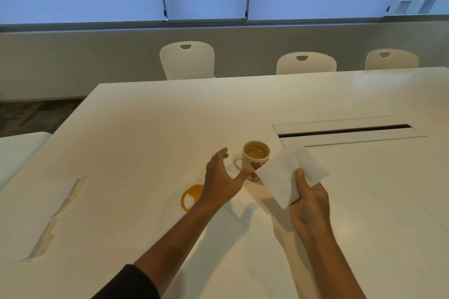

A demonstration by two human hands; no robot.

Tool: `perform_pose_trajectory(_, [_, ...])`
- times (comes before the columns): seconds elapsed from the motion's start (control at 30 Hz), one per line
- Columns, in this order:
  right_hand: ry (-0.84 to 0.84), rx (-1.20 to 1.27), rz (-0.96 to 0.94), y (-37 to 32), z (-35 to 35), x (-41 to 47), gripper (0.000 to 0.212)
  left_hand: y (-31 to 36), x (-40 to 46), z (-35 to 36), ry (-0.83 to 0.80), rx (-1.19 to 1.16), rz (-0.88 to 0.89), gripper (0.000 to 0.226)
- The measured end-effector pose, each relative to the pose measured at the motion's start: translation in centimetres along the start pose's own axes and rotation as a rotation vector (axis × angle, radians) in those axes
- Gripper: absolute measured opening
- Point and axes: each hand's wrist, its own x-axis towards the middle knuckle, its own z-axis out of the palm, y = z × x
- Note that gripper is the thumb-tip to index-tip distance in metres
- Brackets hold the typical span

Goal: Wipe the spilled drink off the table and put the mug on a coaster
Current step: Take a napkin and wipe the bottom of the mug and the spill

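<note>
L hand (222,177) is hovering w/ fingers spread apart, holding nothing, thumb tip reaching toward the base of the mug (255,161); contact can't be confirmed. R hand (309,204) is pinching a folded paper towel (289,172), thumb on top, fingers curled under, sheet lifted just beside the mug's right side and overlapping it in view.

Mug is standing upright on the white table (145,128), approx centre, handle (237,163) pointing left toward the L hand, red heart print facing the camera. It's partly filled w/ orange-brown liquid, so prob. moderately heavy, rigid, breakable, and sloshy if tipped; glazed wall could be slick if wet. Best hold looks like the handle, or a wrap round the body, kept level.

Spill (190,198) is sitting as an orange ring-shaped puddle on the table, near and left of the mug, partly hidden by the L wrist. Towel is light, soft, floppy, absorbent; likely needing a flat press rather than a fingertip pinch. No coaster is showing in view.
</note>
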Motion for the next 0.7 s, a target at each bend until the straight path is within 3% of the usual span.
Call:
perform_pose_trajectory(0.23, [0.073, -0.018, 0.016, -0.2, -3.9, 2.9, 0.033, 1.4, 4.2, 3.8, -0.097, 0.135, 0.025, 0.113])
perform_pose_trajectory(0.33, [0.084, -0.044, 0.019, 0.2, -4.9, 3.5, 0.038, 1.0, 4.8, 4.7, -0.079, 0.189, 0.072, 0.107])
perform_pose_trajectory(0.7, [0.115, -0.063, 0.105, 0.6, -5.3, 5.0, 0.024, 0.3, 5.7, 5.5, -0.047, 0.097, 0.114, 0.096])
